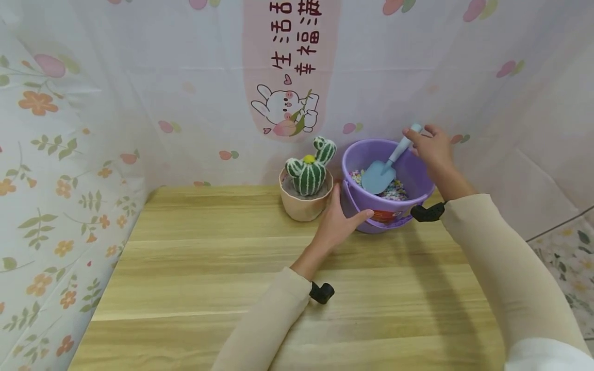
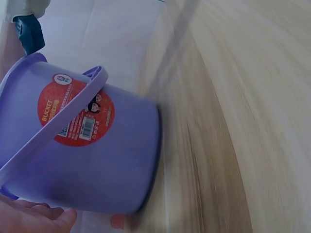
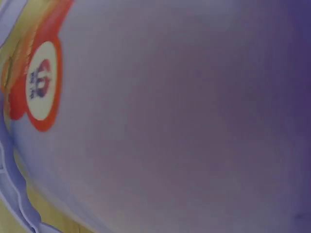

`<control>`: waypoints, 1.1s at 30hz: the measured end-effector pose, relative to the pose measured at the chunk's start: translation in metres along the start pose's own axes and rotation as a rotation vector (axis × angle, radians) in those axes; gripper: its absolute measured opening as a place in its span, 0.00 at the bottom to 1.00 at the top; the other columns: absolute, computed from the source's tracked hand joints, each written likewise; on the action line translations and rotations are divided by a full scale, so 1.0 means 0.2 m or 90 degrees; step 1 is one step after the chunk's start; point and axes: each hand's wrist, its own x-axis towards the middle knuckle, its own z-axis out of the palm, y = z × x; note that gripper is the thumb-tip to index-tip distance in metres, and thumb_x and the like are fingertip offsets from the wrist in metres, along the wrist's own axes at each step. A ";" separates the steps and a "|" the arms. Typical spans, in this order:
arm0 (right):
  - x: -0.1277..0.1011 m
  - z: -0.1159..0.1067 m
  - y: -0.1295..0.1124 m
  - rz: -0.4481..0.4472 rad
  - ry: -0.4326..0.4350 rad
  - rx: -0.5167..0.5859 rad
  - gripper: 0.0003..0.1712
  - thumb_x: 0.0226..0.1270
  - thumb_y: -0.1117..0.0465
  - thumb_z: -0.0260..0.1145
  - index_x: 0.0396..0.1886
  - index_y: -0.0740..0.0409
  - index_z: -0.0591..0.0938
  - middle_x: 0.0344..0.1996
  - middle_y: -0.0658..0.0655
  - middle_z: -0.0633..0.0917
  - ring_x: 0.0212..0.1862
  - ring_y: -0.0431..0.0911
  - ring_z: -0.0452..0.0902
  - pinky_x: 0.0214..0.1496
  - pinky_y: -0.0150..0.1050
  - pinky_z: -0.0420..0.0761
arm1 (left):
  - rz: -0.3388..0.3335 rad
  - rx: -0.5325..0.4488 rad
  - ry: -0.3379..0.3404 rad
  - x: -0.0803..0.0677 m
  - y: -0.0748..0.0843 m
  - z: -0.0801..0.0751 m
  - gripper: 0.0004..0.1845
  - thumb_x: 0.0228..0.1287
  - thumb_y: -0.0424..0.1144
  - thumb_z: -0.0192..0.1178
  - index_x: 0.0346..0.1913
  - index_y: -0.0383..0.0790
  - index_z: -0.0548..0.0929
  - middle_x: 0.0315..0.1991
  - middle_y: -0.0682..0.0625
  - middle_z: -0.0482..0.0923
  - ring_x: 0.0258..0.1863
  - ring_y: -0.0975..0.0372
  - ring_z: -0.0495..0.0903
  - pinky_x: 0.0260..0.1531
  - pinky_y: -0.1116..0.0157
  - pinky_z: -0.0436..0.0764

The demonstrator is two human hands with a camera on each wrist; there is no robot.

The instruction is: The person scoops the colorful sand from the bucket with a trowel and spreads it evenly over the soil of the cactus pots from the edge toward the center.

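A purple bucket [image 1: 351, 201] with a red label stands at the back right of the table, small pastel granules [image 1: 398, 191] inside. In the head view my right hand [image 1: 435, 149] pinches the top of the handle of a light-blue toy shovel [image 1: 378, 176], whose blade rests over the granules. My left hand [image 1: 335, 222] lies against the bucket's left side, thumb spread across the front; its fingertips are partly hidden. The left wrist view shows this hand [image 2: 36, 218] beside the bucket wall [image 2: 112, 170]. Only the bucket's outside [image 3: 170, 121] fills the right wrist view.
A knitted green cactus [image 1: 310, 178] in a peach pot [image 1: 301, 208] stands just left of my left hand. Behind the wooden table [image 1: 209, 247] hangs a printed cloth [image 1: 185, 93]. The bucket's carrying handle [image 2: 53, 124] hangs down over its front.
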 end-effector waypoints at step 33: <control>0.02 -0.04 0.03 0.024 -0.153 0.309 0.31 0.61 0.60 0.70 0.63 0.59 0.72 0.52 0.53 0.75 0.41 0.44 0.86 0.44 0.36 0.84 | -0.006 -0.018 0.064 0.17 -0.01 0.13 0.70 0.38 0.54 0.80 0.78 0.41 0.41 0.77 0.45 0.48 0.74 0.53 0.56 0.68 0.54 0.63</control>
